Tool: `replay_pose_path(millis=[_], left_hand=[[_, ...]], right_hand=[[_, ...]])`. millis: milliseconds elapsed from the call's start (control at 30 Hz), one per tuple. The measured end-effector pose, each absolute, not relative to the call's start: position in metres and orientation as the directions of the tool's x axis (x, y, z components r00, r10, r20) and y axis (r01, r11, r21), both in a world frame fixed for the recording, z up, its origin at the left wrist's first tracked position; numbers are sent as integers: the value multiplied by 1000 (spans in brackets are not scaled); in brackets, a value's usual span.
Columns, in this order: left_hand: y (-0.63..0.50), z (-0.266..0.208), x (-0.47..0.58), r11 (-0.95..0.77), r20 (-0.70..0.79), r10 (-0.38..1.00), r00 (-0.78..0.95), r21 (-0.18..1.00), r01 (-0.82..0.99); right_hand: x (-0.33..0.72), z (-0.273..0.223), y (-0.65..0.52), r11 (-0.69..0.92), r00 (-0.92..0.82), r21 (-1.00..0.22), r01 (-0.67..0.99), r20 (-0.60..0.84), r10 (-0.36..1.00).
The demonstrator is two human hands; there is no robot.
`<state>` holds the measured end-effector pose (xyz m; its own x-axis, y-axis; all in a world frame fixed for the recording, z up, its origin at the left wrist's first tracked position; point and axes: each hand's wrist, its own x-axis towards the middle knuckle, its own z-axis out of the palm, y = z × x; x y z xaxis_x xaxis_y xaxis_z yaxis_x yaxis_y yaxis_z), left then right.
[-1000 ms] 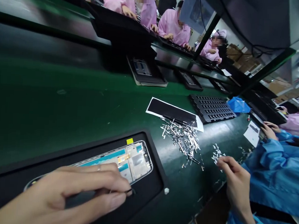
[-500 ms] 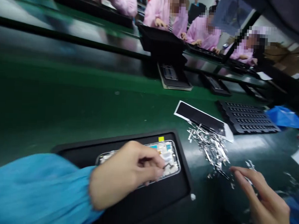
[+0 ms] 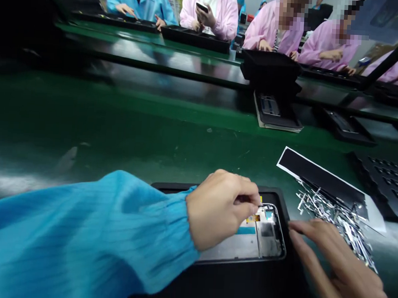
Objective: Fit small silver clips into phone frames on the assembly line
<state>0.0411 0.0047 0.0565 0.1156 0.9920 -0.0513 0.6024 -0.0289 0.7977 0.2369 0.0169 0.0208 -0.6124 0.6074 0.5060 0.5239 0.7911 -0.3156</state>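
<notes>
A phone frame (image 3: pixel 257 241) lies in a black tray (image 3: pixel 272 277) on the green belt in front of me. My left hand (image 3: pixel 221 208), in a blue sleeve, hovers over the frame's top end with fingers pinched together; whatever it pinches is too small to make out. My right hand (image 3: pixel 339 267) rests flat with fingers spread on the tray's right rim, holding nothing. A heap of small silver metal strips (image 3: pixel 335 214) lies just right of the tray.
A black sheet on white backing (image 3: pixel 317 175) lies behind the strips, and a black perforated tray (image 3: pixel 387 181) at far right. More black trays (image 3: pixel 276 108) sit farther along the belt. Several people in pink and blue coats work on the far side.
The view has swung left. My left hand stays pinched over the frame's top end. My right hand has moved from the metal strips to the tray's right rim.
</notes>
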Motion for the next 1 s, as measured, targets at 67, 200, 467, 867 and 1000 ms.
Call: replay_pose_path(millis=[67,200,467,867,1000], left_hand=[[12,50,41,-12,-92,988,124,753,658],[19,32,47,-100,-76,980,187,622,777],[16,24,53,-203,32,975,218,517,832],[10,15,52,-283,188,958,216,503,816],[10,12,54,-280,228,956,187,503,818]], right_hand=[[238,13,19,841,-706,-209,498,465,534],[234,2,22,886,-782,-76,457,440,441],[232,-9,27,906,-854,111,409,398,337],[234,-8,32,913,-927,281,297,315,204],[233,-8,33,913,-930,290,288,312,194]])
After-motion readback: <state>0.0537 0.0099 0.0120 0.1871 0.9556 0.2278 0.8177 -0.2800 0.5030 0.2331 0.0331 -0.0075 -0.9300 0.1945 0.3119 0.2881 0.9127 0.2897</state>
